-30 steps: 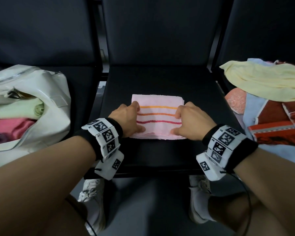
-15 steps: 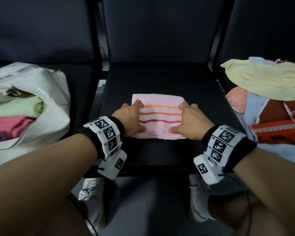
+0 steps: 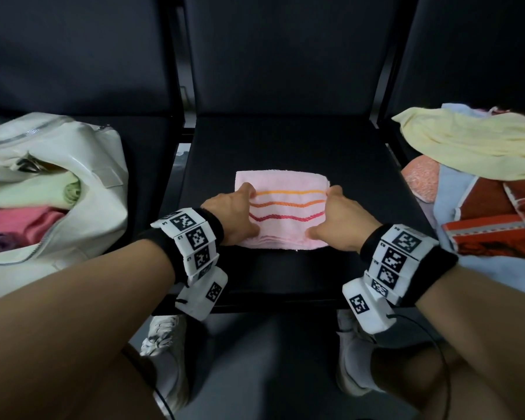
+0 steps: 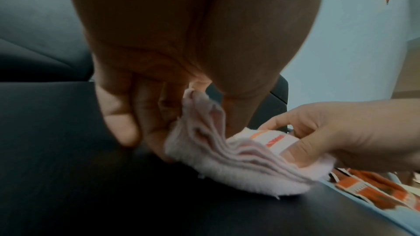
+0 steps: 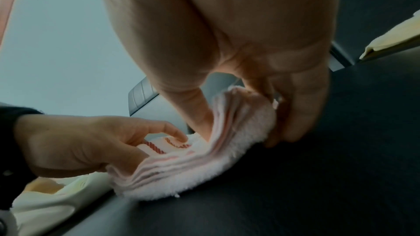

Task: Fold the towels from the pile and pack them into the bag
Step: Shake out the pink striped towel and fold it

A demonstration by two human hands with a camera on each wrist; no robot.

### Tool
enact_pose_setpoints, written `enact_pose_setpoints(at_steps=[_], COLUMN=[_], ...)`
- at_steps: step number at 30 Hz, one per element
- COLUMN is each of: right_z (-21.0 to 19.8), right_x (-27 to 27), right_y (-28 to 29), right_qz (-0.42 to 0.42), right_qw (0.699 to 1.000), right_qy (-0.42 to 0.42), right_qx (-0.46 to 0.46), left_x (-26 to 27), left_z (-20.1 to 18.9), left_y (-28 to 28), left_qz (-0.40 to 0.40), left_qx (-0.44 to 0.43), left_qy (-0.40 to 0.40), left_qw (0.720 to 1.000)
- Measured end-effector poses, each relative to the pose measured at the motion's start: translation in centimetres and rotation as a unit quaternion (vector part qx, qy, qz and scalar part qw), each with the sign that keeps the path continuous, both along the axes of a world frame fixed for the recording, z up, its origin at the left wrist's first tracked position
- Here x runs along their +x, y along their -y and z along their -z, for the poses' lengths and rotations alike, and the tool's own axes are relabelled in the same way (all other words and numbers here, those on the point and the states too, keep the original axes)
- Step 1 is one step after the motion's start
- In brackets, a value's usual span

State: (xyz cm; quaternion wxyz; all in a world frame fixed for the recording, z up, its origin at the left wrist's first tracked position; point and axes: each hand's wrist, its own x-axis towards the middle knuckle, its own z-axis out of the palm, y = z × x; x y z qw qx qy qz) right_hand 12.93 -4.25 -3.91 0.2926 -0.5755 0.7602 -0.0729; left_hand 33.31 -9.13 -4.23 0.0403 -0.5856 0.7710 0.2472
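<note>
Both hands have crept a little further along the sides of the folded pink towel (image 3: 282,207), which lies where it did on the middle seat (image 3: 285,140). The left hand (image 3: 232,218) and right hand (image 3: 338,224) each pinch 1 side edge, thumb on top and fingers tucked under the stacked layers, and the wrist views show those edges just lifting. That reads as folding finished and a pickup starting, with the bag (image 3: 82,165) on the left seat as the destination.

Counted: 1 towel in hand with 3 stripes; 1 open bag showing at least 3 folded towels, green, pink and purple; 1 pile (image 3: 479,189) on the right seat, where about 4 fabrics show.
</note>
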Motion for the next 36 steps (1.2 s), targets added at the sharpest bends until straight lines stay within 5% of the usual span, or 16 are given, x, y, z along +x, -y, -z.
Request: enact_pose_setpoints(at_steps=[11, 17, 28, 36], right_z=[0.3, 0.1, 1.1, 1.8], right_x=[-0.5, -0.6, -1.7, -2.1], right_y=[0.3, 0.5, 0.8, 1.3], right_qz=[-0.030, 0.014, 0.044, 0.071], right_qw=[0.978, 0.981, 0.962, 0.969], right_qy=[0.037, 0.096, 0.139, 0.148], right_qx=[-0.202, -0.171, -0.231, -0.184], left_x=[1.0, 1.3, 1.9, 2.3], left_z=[0.0, -0.4, 0.8, 1.3], left_y=[0.8, 1.5, 2.5, 3.1], left_qz=[-0.029, -0.120, -0.132, -0.128], left_qx=[-0.122, -0.075, -0.123, -0.101], left_qy=[-0.187, -0.236, -0.224, -0.202], left_qw=[0.974, 0.962, 0.958, 0.966])
